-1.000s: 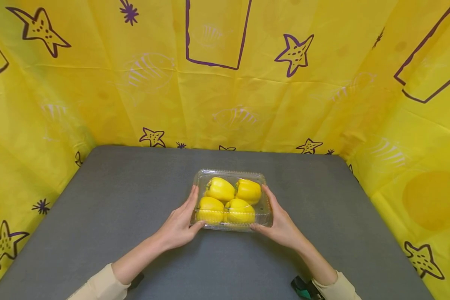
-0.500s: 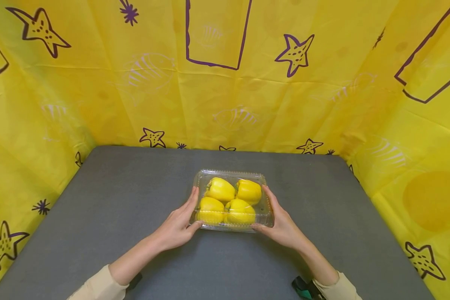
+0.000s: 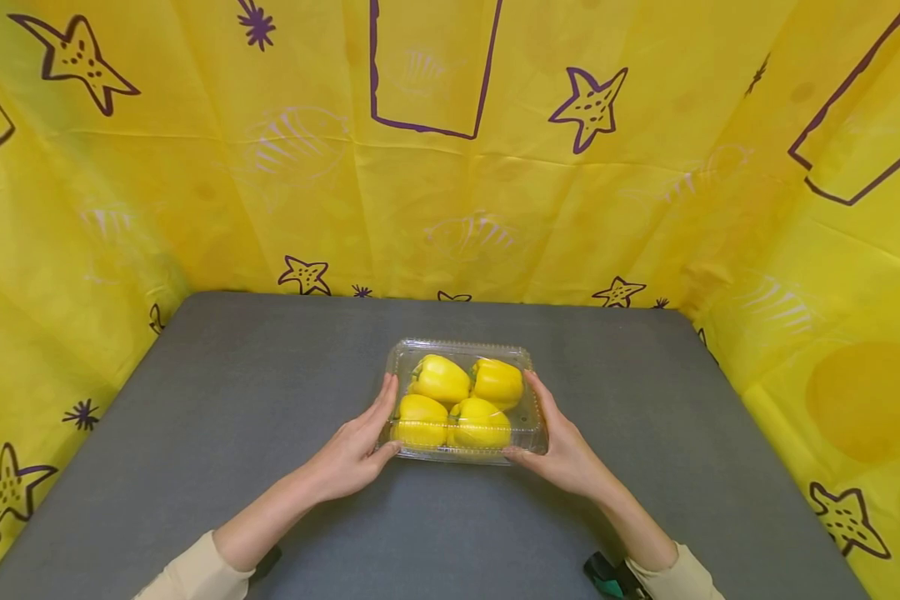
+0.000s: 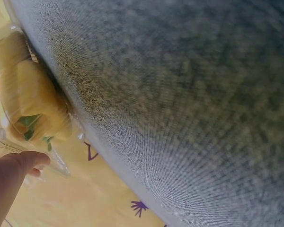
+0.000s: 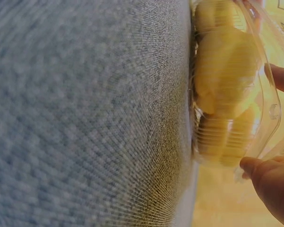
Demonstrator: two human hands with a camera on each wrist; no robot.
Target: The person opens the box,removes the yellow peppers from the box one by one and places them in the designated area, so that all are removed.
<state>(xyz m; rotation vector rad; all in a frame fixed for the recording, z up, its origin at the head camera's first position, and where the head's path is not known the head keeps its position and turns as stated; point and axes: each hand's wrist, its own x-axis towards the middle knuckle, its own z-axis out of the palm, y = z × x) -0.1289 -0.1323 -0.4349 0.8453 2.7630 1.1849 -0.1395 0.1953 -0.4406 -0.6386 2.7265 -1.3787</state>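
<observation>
A clear plastic clamshell container [image 3: 527, 421] with a ridged rim sits near the middle of the grey table. Inside are several yellow bell peppers [image 3: 441, 379]; green stems show through the plastic in the left wrist view. My left hand [image 3: 354, 454] grips the container's left side, its thumb [image 4: 21, 163] at the near corner and fingers along the edge. On the opposite side my right hand [image 3: 566, 450] holds it likewise, with the thumb [image 5: 258, 168] at the rim in the right wrist view. The container's base lies right at the tabletop. Some fingertips are hidden behind it.
The grey table [image 3: 255, 375] extends to both sides and behind the container. Yellow cloth [image 3: 450, 192] printed with starfish and fish stands around its back and sides. A dark strap [image 3: 607, 575] shows at the right wrist.
My left thumb has shifted slightly left along the container's near corner. The container and my right hand have hardly moved.
</observation>
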